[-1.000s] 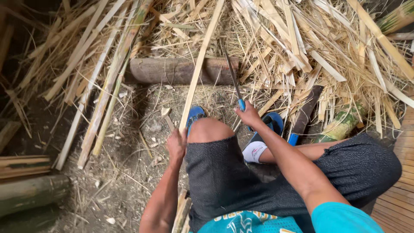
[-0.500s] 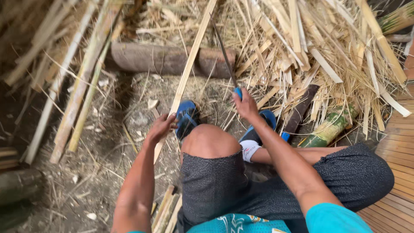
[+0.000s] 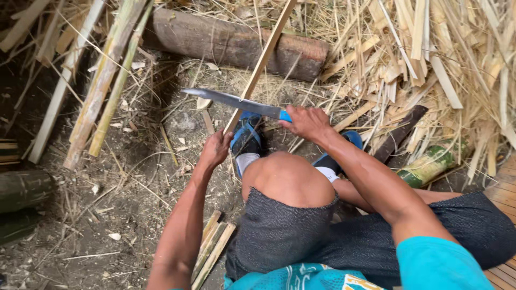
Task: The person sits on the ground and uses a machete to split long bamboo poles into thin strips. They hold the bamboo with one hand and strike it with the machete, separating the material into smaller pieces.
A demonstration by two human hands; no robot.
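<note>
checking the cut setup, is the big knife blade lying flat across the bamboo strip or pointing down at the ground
Lying across. The knife blade runs roughly level, crossing over the bamboo strip; the right hand grips its blue handle, and the left hand holds the strip lower down.

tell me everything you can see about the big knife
The knife is a long machete-like blade of dull grey metal with a blue handle. The right hand grips that handle, so only a short blue stretch shows by the blade. The blade lies nearly level, pointing left, its tip narrowing over the littered ground. It crosses the pale bamboo strip that the left hand holds lower down; whether the edge bites into the strip cannot be told.
</note>
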